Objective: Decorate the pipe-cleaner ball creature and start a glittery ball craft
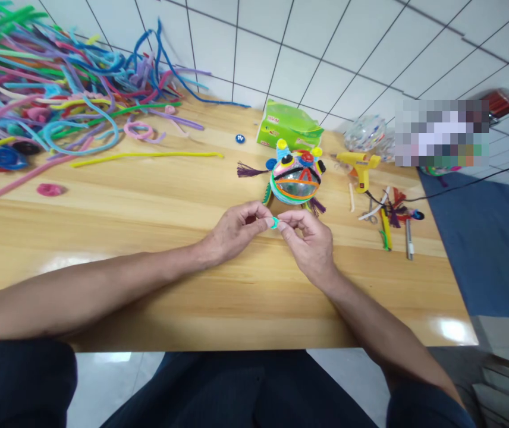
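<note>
Between the fingertips of my two hands is a small green coil [275, 222], which looks like a curled pipe cleaner. My left hand [243, 229] pinches it from one side, thumb against forefinger. From the other side my right hand [308, 241] grips it the same way, so the fingers cover part of it. Just beyond my hands stands a round figure [297, 181] made of a clear ball wrapped in coloured pipe cleaners, with button eyes, small horns and purple tassels. Its lower part is partly hidden behind my hands.
A heap of pipe cleaners [58, 89] covers the back left. Behind the figure sits a green tissue pack [288, 125]. To its right lie a yellow glue gun [359, 166] with a black cord, scissors [371, 215] and a grey cutter [409, 241]. A yellow pipe cleaner [147, 156] lies left.
</note>
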Demonstrator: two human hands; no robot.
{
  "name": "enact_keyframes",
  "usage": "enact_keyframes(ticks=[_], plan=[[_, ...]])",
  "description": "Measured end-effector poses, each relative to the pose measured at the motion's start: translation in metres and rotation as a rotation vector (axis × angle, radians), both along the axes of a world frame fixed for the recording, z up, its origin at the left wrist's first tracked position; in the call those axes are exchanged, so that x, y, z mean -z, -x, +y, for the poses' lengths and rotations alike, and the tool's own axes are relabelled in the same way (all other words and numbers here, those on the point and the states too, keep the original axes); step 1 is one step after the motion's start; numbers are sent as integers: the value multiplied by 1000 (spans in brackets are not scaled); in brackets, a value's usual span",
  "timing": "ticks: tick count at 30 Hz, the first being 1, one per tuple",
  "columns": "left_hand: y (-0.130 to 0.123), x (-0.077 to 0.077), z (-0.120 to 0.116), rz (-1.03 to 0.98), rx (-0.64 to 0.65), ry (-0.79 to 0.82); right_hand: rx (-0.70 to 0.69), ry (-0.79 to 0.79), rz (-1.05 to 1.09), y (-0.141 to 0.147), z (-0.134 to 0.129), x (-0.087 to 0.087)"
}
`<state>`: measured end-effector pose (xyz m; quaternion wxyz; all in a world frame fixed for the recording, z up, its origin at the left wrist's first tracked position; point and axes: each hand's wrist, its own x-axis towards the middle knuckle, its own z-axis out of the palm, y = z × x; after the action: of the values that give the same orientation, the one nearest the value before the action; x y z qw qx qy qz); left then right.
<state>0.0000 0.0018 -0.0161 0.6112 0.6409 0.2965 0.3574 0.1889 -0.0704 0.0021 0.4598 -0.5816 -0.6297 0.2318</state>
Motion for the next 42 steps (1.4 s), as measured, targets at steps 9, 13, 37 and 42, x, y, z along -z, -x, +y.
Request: enact_keyframes(ticks=[9,13,37,42], plan=[[-5,4,-6,-111,-39,167,20,31,139,8,0,13],[-4,1,-1,-84,33,133,-37,85,166,2,3,7],[-5,-5,-9,-136,-113,258,-16,-8,258,13,-4,24],[-7,-2,-13,-202,-76,242,19,-14,234,10,-1,18]])
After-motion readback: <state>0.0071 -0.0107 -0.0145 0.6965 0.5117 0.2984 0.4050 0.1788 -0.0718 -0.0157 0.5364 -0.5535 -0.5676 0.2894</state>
